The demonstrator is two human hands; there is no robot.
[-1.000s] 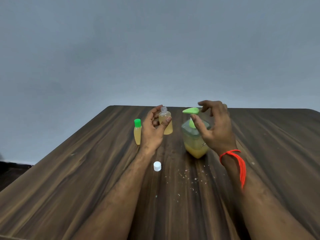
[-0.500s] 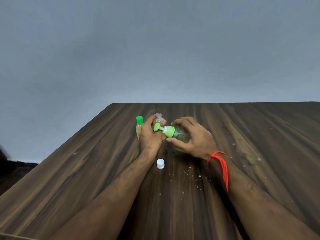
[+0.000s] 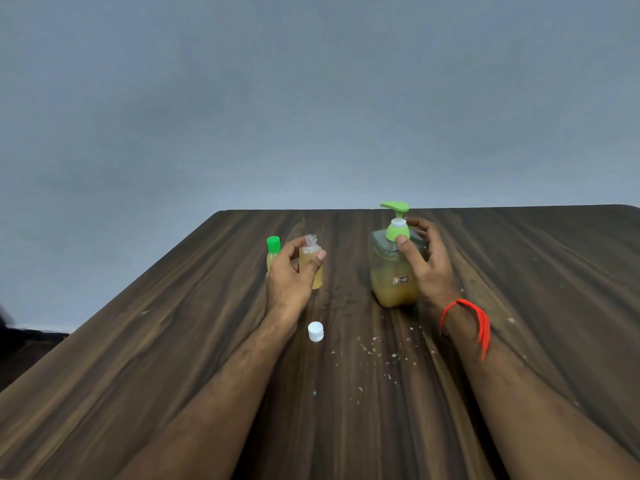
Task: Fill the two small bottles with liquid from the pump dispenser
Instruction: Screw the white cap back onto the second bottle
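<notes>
My left hand [image 3: 290, 276] grips an uncapped small bottle [image 3: 312, 260] with yellowish liquid, held upright on the table. Just behind my fingers, to the left, stands a second small bottle [image 3: 273, 251] with a green cap, also holding yellow liquid. The clear pump dispenser [image 3: 392, 275] stands upright to the right, its green pump head [image 3: 395, 206] raised and its spout pointing left. My right hand [image 3: 425, 263] wraps the dispenser's right side, thumb on the green collar. A white cap [image 3: 316, 331] lies on the table near my left wrist.
The dark wooden table [image 3: 173, 341] reaches to a far edge just behind the bottles, against a grey wall. Small light crumbs [image 3: 374, 348] are scattered in front of the dispenser. A red thread [image 3: 474, 317] circles my right wrist.
Half a second ago the dispenser was tipped sideways with its nozzle at the open bottle. It now stands upright, farther right, and the two hands have drawn apart.
</notes>
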